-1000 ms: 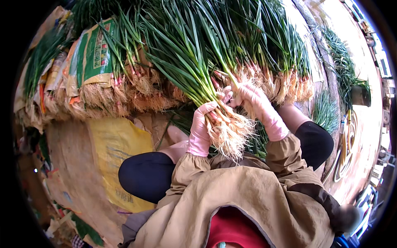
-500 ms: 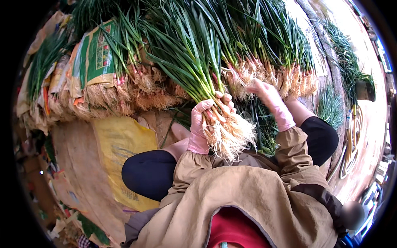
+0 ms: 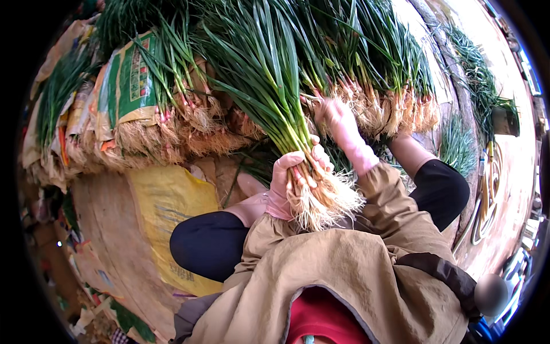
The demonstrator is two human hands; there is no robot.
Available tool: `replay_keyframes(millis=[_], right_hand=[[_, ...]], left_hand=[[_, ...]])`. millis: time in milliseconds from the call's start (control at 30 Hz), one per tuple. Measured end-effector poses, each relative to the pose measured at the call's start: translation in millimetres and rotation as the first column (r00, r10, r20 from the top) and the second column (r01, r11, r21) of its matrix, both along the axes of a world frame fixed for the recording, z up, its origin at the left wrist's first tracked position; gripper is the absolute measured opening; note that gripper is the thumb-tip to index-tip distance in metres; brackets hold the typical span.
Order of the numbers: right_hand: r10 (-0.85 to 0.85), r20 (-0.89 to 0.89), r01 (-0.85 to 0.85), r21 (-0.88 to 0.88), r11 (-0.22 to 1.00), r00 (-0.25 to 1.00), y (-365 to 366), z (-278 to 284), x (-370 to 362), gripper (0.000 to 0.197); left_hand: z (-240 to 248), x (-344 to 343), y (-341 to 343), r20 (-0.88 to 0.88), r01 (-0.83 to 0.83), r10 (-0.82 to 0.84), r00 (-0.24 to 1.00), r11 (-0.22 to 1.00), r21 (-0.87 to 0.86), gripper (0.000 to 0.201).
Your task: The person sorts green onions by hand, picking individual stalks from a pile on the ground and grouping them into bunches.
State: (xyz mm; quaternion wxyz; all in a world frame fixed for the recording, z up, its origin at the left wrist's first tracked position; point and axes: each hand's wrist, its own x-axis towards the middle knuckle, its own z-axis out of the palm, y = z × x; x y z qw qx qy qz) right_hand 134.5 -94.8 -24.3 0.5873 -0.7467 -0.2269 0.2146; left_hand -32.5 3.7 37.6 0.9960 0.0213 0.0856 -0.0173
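Note:
My left hand (image 3: 282,180) is closed around a bunch of green garlic (image 3: 323,198). The pale, stringy roots hang toward my lap, and the long green leaves fan out away from me. My right hand (image 3: 344,129) reaches to the near end of a row of green garlic (image 3: 395,109) on the far right. Its fingers are at the pinkish stems and roots there, smeared by motion, so whether they grip a stalk cannot be made out.
More rooted bunches (image 3: 189,132) lie at the far left, beside a green printed sack (image 3: 137,80). A yellow sack (image 3: 172,223) is spread left of my knee (image 3: 209,243). Off to the right are loose greens (image 3: 458,146) and a coiled hose (image 3: 488,200).
My right hand has moved left and slightly away from me, onto the stems of the row. My left hand has come slightly nearer and to the right with the bunch.

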Motion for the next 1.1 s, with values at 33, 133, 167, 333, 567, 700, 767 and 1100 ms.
replay_keyframes(millis=[33,133,167,333,567,700,767,1100], right_hand=[[0.162,0.271,-0.108,-0.201,0.974,0.949,-23,-27,-17,0.03],[0.637,-0.236,-0.565,-0.733,0.379,0.734,-97,-53,-45,0.033],[0.663,-0.419,-0.641,-0.758,0.12,0.62,-112,-49,-40,0.033],[0.137,0.655,0.285,-0.496,0.82,0.743,-3,48,17,0.031],[0.256,0.321,0.08,-0.752,0.655,0.912,29,65,66,0.034],[0.184,-0.212,-0.257,-0.399,0.88,0.96,0,106,7,0.023],[0.199,-0.358,-0.32,-0.322,0.891,0.912,-2,96,-12,0.023],[0.373,-0.842,-0.114,0.358,0.927,0.389,7,52,-6,0.023]], left_hand=[[-3,4,3,0.101,0.0,0.005,0.995,0.999,-0.052,0.054],[0,-2,17,0.191,-0.083,0.098,0.977,0.993,-0.081,0.06],[11,-1,15,0.154,-0.089,0.1,0.983,0.993,-0.075,0.06],[-5,1,9,0.187,-0.057,0.069,0.98,0.996,-0.066,0.047],[23,8,11,-0.155,-0.13,0.131,0.979,0.991,0.02,0.038],[1,6,16,-0.226,-0.005,0.059,0.972,0.973,0.233,0.035],[-6,8,10,-0.336,0.05,0.046,0.941,0.961,0.27,0.028],[3,5,8,-0.079,0.055,-0.047,0.996,0.993,0.103,0.05]])
